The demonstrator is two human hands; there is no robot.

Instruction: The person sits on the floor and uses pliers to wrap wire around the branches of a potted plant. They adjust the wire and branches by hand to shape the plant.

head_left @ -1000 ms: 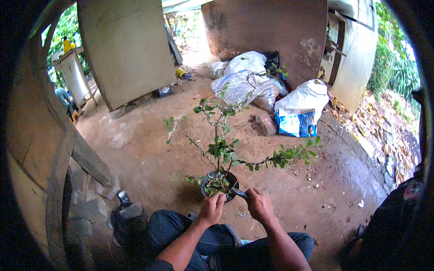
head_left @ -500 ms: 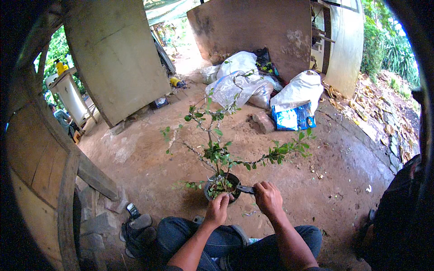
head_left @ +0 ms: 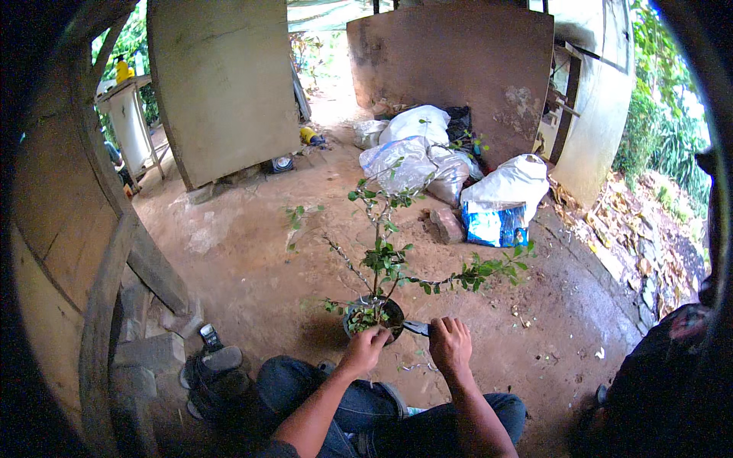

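Observation:
A small potted tree [head_left: 382,263] with thin, wire-wrapped branches and green leaves stands in front of me. Its round black pot [head_left: 395,311] rests on the bare earth floor. At the pot's near rim, my left hand [head_left: 365,353] has thumb and fingers pinched together low by the plant's base; whatever is between them is hidden. My right hand [head_left: 452,347] is closed around a pair of dark-handled pliers [head_left: 416,328]. The pliers' grey jaws point left, close beside the pot's right rim.
White and clear plastic sacks [head_left: 416,126] lie behind the plant, with a blue-and-white bag [head_left: 495,223] and a stone block [head_left: 447,226] nearby. A wooden structure [head_left: 114,290] stands at left. Sandals [head_left: 221,359] lie near my left knee. Cut twigs [head_left: 420,366] lie before me.
The view has tilted up and shifted a little left. The pliers' jaws sit slightly lower against the pot's rim. My left hand stays pinched at the plant's base.

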